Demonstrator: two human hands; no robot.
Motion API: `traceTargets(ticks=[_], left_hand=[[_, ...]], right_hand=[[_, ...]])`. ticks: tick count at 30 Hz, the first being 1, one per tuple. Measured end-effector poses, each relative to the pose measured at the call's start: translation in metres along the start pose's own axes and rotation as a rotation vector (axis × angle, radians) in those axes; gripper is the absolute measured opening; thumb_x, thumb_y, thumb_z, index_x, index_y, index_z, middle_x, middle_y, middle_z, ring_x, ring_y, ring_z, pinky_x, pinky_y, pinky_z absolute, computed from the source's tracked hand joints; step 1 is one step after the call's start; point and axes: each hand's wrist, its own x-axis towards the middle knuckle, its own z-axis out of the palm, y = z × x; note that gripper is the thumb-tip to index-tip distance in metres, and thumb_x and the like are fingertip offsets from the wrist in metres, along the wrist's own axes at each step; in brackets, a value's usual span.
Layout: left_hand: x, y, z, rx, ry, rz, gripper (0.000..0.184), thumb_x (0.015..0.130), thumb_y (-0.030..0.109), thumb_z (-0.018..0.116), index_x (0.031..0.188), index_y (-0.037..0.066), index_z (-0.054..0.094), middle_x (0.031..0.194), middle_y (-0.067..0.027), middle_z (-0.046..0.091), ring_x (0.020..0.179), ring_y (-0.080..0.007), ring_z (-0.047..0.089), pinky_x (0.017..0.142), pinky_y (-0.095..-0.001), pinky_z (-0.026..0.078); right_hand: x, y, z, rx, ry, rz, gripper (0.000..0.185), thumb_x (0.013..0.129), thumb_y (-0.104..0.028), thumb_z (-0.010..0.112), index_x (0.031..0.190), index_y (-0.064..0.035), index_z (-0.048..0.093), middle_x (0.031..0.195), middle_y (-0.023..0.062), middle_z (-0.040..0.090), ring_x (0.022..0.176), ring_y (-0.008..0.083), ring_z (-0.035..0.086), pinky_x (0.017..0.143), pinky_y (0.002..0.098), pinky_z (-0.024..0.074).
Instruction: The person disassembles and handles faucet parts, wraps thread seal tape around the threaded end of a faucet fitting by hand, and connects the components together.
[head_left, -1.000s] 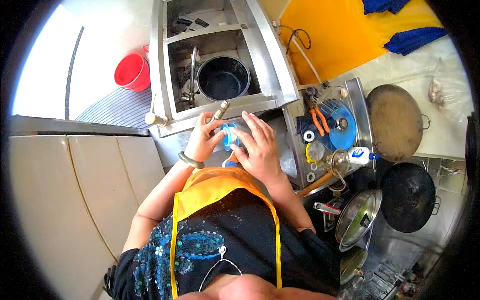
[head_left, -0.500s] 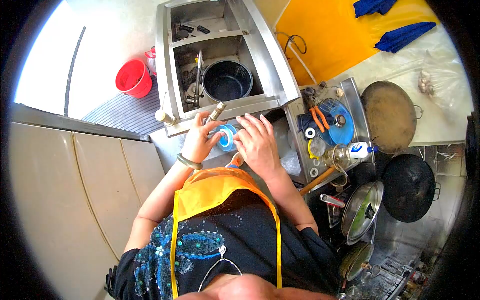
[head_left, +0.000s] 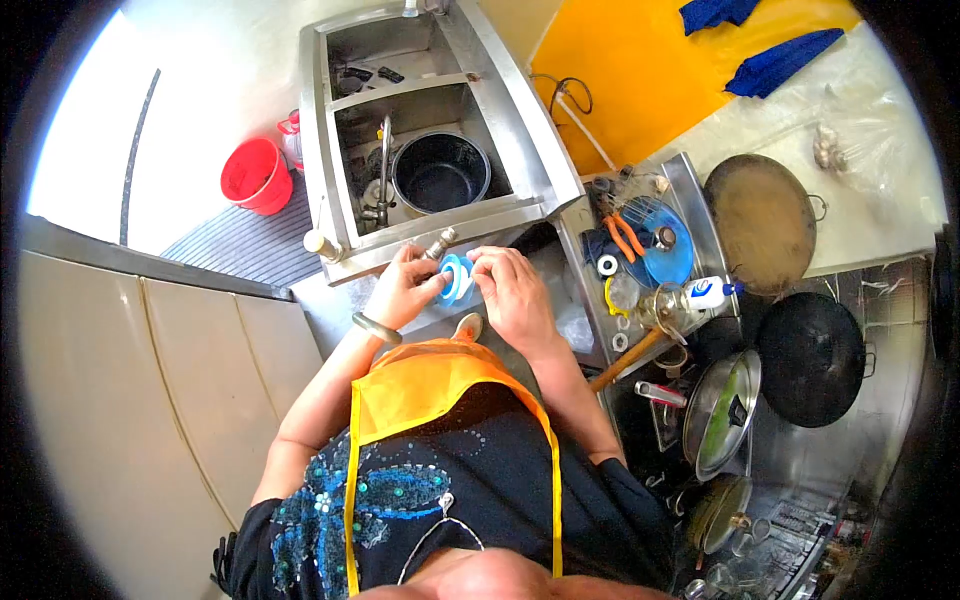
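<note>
In front of the apron, my left hand (head_left: 405,287) is closed on a small round blue roll with white in it, which looks like a tape roll (head_left: 457,278). Its thumb reaches onto the near side of the roll. My right hand (head_left: 515,297) is at the roll's right edge, fingers drawn together in a pinch; the fingertips are partly hidden. Just beyond my left fingers, a metal pipe fitting (head_left: 441,243) sticks out by the sink's front edge. A bracelet (head_left: 377,327) circles my left wrist.
A steel sink (head_left: 440,230) ahead holds a black pot (head_left: 441,172) and a tap (head_left: 383,190). Left of it stands a red bucket (head_left: 257,176). On the right, a metal tray counter carries orange-handled pliers (head_left: 625,237), a blue plate (head_left: 668,258) and a white bottle (head_left: 708,293); woks (head_left: 811,358) lie beyond.
My right fingers have gone from spread out to curled together at the roll's edge. More white now shows on the roll. The whole view has shifted slightly.
</note>
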Motion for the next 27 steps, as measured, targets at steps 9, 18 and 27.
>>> traceTargets(ticks=[9,18,27], left_hand=[[-0.003,-0.004,0.022,0.065,-0.227,0.069,0.030,0.080,0.026,0.064,0.096,0.001,0.069,0.103,-0.0207,0.056,0.100,-0.0329,0.057,0.087,-0.0366,0.045],[-0.046,0.009,-0.007,0.370,-0.463,0.095,0.041,0.073,0.034,0.069,0.107,0.011,0.067,0.115,-0.0183,0.056,0.097,-0.0373,0.060,0.085,-0.0421,0.049],[-0.060,0.016,-0.044,-0.033,-0.306,0.103,0.031,0.079,0.012,0.055,0.108,0.005,0.064,0.118,-0.0244,0.048,0.106,-0.0411,0.051,0.094,-0.0417,0.041]], right_hand=[[-0.025,0.012,0.016,0.361,0.110,0.276,0.013,0.098,-0.014,0.045,0.100,-0.0005,0.045,0.095,0.0138,0.065,0.084,0.0256,0.065,0.072,0.0334,0.0505],[-0.073,-0.010,0.044,0.410,-0.178,0.405,0.012,0.097,-0.014,0.047,0.099,-0.0032,0.043,0.090,0.0124,0.062,0.084,0.0254,0.064,0.075,0.0341,0.0498],[-0.062,-0.019,0.060,0.498,-0.215,0.341,0.011,0.095,-0.012,0.050,0.099,-0.0033,0.045,0.084,0.0117,0.061,0.079,0.0246,0.065,0.069,0.0331,0.0504]])
